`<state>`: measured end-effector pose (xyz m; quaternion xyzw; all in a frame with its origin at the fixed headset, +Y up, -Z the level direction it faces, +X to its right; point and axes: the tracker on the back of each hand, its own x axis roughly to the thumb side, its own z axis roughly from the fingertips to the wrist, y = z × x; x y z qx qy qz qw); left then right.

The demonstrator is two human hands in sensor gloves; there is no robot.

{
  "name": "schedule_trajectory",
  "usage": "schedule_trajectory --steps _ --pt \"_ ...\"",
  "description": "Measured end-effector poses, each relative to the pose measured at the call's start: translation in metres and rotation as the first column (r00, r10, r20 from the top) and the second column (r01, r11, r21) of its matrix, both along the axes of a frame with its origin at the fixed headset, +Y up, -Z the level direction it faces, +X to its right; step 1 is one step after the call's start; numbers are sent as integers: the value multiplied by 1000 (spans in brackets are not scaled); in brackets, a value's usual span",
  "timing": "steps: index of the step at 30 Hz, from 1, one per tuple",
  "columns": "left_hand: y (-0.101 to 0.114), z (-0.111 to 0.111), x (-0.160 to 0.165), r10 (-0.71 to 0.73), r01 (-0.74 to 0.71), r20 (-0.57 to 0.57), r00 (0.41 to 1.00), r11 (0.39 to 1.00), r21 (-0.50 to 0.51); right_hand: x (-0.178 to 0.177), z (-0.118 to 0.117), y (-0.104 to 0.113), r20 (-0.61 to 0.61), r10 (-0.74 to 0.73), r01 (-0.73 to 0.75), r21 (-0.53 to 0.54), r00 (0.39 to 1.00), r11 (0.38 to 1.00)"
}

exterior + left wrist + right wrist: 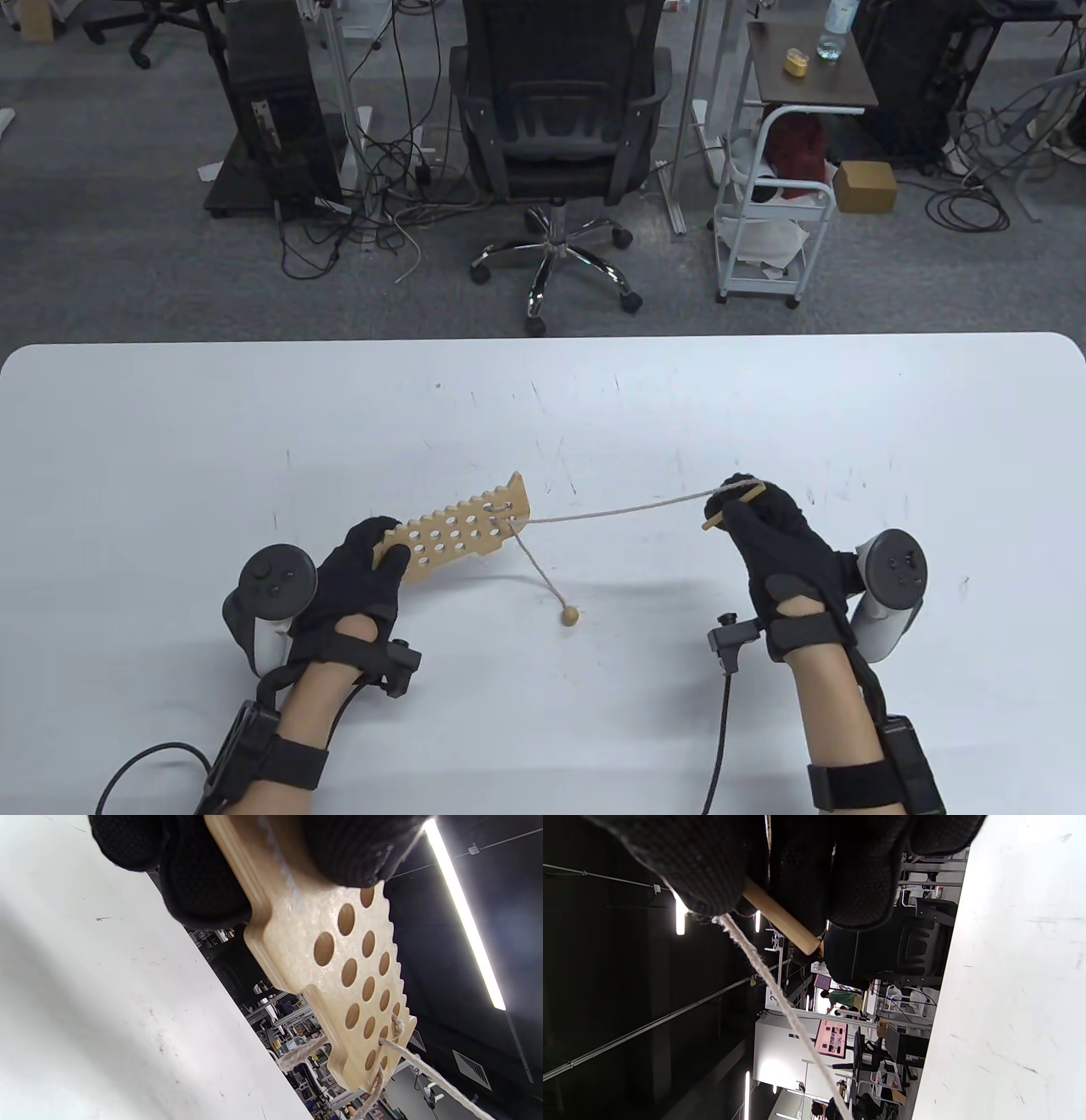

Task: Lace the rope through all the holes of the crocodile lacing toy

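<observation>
Above the table (254, 424), the crocodile board (458, 531) is being gripped at its tail end by the left hand (361, 573), while the wooden needle (731, 508) is being pinched in the closed fingers of the right hand (776, 543); the rope (611, 512) is best drawn taut before the next hole is being aimed at.

Your left grip (254, 861) held the crocodile board (335, 976) by one end, gloved fingers (199, 887) beneath it and a thumb on top, above the white table (106, 1005). The rope (428, 1071) ran through holes near its far end.
</observation>
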<state>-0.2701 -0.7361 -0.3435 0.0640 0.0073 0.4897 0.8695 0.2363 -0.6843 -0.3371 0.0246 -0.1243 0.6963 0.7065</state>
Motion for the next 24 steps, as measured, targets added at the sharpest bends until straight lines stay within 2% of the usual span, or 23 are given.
schedule_trajectory --steps 24 --pt "-9 -7 -19 1 -6 -87 996 998 -58 40 7 11 126 -111 104 56 986 993"
